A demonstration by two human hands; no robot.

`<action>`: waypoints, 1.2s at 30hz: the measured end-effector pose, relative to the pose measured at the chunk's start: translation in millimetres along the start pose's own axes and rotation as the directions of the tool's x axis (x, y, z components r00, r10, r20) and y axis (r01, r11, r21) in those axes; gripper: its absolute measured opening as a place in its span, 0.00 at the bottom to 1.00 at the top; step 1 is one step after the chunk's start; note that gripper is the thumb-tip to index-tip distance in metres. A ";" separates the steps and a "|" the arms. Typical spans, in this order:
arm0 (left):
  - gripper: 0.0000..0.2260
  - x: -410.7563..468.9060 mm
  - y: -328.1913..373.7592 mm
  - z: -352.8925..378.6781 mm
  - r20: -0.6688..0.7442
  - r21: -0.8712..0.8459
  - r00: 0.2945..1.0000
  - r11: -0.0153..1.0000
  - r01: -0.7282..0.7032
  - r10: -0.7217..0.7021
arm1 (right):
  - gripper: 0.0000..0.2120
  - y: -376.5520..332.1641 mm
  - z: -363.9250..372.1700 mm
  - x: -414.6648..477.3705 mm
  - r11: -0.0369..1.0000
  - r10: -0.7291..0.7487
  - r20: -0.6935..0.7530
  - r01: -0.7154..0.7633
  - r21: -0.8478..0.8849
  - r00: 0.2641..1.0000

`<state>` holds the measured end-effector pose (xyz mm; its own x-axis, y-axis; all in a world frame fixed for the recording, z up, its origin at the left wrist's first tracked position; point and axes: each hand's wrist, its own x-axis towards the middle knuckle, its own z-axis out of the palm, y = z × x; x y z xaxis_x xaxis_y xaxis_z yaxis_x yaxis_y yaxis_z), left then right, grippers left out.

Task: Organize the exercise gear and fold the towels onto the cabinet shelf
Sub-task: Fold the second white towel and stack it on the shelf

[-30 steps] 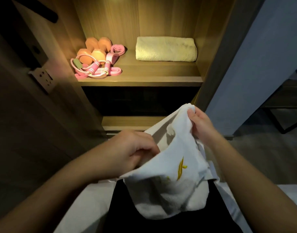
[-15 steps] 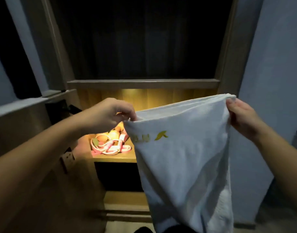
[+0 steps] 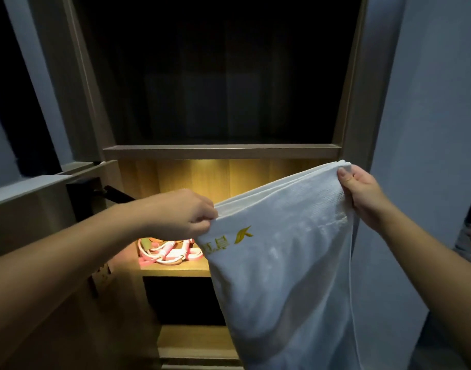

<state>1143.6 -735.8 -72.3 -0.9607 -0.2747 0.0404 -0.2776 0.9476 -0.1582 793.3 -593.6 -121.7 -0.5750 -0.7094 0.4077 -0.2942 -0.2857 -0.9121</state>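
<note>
Both my hands pinch the white towel (image 3: 287,263) taut before the cabinet shelf (image 3: 175,269): left hand (image 3: 181,213) lower, right hand (image 3: 362,190) higher.

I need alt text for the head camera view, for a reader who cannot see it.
Two bare hands hold a white towel up by its top corners, left hand and right hand, before an open wooden cabinet. Pink exercise gear lies on its lit shelf behind.

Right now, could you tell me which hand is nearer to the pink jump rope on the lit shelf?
The left hand, pinching the white towel corner just above the pink jump rope. The right hand holds the far corner, up and well to the right.
</note>
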 end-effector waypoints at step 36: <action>0.09 -29.7 20.2 108.1 -0.263 -0.028 0.956 0.989 -0.144 0.132 | 0.10 23.1 42.1 -25.8 0.996 0.075 -0.058 -0.072 0.050 0.995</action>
<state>1167.1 -726.1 -183.3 -0.9560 -0.0947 0.2776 -0.1364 0.9815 -0.1347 833.5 -609.0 -155.1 -0.6389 -0.6900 0.3402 -0.2136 -0.2656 -0.9401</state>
